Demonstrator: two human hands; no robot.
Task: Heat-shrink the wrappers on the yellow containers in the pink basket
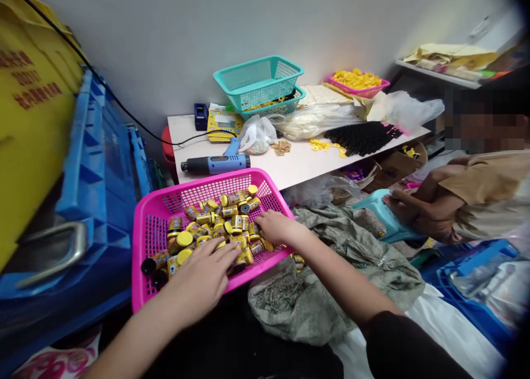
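A pink plastic basket (pixel 149 205) in front of me holds many small yellow-labelled jars (pixel 207 218), some with yellow lids and some with black ones. Over the near side of the basket, my left hand (pixel 202 271) lies palm down with its fingers stretched across the jars. My right hand (pixel 275 227) reaches in over the right rim, its fingers resting among the jars there. Neither hand visibly grips a jar, though the palms and some fingertips are hidden.
Behind the basket, a white table (pixel 285 172) carries a blue heat gun (pixel 217 164), stacked teal baskets (pixel 259 81) and black strips (pixel 364 137). Blue crates (pixel 99 191) stand at left. A grey woven sack (pixel 331 291) lies to the right, where another person (pixel 476 197) sits.
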